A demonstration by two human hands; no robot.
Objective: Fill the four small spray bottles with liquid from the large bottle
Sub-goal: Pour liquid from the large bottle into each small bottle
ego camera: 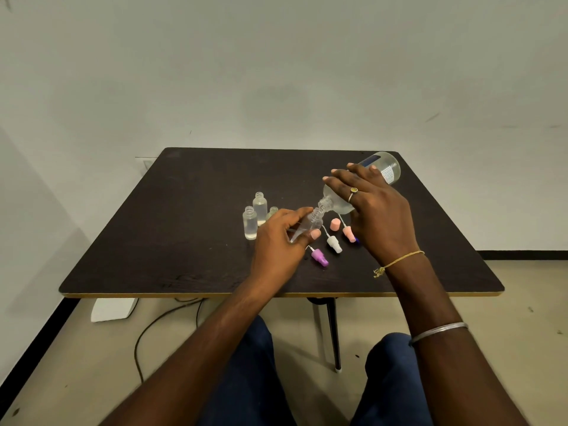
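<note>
R grip: tipped lg bottle; L grip: sm bottle

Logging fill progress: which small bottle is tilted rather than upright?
The small bottle held in the left hand, mouth at the neck of the large bottle; the other three stand upright.

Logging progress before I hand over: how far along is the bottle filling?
Done: three small bottles stand uncapped on the table; two seem to hold clear liquid, the third is half hidden. In hand: the left hand holds the fourth bottle tilted while the right hand tips the large bottle onto its mouth. Left: finishing this fill; the spray caps lie loose.
</note>
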